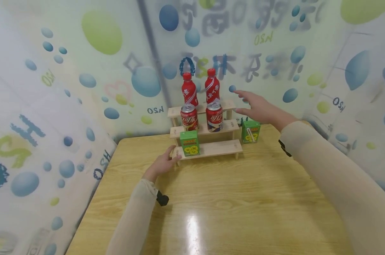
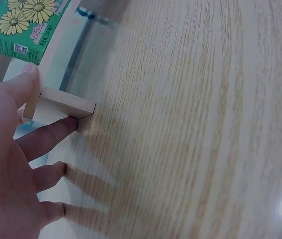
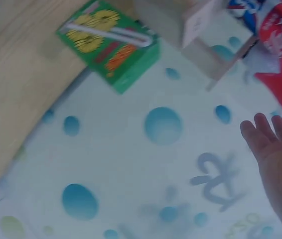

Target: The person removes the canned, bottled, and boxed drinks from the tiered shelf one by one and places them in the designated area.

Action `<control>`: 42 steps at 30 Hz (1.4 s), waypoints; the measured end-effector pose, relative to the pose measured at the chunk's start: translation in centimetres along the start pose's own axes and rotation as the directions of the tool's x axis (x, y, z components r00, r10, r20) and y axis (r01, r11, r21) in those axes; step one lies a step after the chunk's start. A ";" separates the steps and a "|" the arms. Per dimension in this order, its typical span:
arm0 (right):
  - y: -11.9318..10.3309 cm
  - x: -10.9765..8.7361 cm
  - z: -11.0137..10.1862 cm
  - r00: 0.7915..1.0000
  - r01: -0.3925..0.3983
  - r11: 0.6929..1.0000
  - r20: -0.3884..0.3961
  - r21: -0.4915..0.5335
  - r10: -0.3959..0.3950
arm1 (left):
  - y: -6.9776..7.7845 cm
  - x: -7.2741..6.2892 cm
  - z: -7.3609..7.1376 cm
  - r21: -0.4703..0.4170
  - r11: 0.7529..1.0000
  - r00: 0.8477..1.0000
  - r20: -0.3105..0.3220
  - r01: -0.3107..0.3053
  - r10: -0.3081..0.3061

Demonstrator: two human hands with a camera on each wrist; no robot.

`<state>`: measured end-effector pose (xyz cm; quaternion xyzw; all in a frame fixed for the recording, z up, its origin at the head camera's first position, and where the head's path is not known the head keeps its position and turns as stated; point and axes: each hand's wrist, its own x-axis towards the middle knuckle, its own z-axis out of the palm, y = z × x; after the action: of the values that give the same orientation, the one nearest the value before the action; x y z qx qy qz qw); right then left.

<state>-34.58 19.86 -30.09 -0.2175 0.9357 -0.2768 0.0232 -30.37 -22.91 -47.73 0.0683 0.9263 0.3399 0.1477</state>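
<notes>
A three-step wooden display stand (image 1: pixel 219 148) stands against the back wall. My left hand (image 1: pixel 162 163) grips the left end of its lowest step; in the left wrist view the thumb (image 2: pixel 27 79) lies on the step's edge and a finger touches the leg below. Beside that thumb, a green drink carton (image 1: pixel 190 143) sits on the same step. On the middle step are two red cola cans (image 1: pixel 214 118), and two red cola bottles (image 1: pixel 212 88) stand upright on the top one. Fingers extended, my right hand (image 1: pixel 257 108) hovers right of the top step, holding nothing.
Another green carton (image 1: pixel 251 131), with a straw on its front, stands on the table right of the stand. The wood-grain table (image 1: pixel 230 198) stretches toward me. Printed wall sheeting (image 1: pixel 122 88) encloses the back and both sides.
</notes>
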 end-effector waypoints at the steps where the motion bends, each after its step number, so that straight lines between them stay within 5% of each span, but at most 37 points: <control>1: -0.7 0.0 0.1 1.000 0.012 1.000 0.002 0.002 -0.012 | 0.0 0.0 0.1 -0.003 1.000 1.000 -0.001 -0.002 0.002; 14: -5.4 1.2 1.7 0.993 0.118 0.990 -0.029 0.076 -0.116 | 0.1 -0.2 0.2 -0.017 1.000 1.000 -0.011 0.000 0.000; 24: -8.0 1.3 4.6 0.974 0.226 0.974 -0.035 0.006 -0.226 | 0.5 -0.1 0.2 -0.014 1.000 1.000 -0.014 -0.005 0.005; 42: -6.6 2.2 5.6 0.992 0.071 0.997 -0.100 -0.028 -0.074 | 0.3 -0.2 0.3 -0.020 0.999 1.000 -0.008 0.028 -0.028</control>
<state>-33.04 11.15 -31.13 -0.2373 0.9304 -0.2768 -0.0368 -30.03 -22.56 -47.68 0.0524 0.9244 0.3472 0.1490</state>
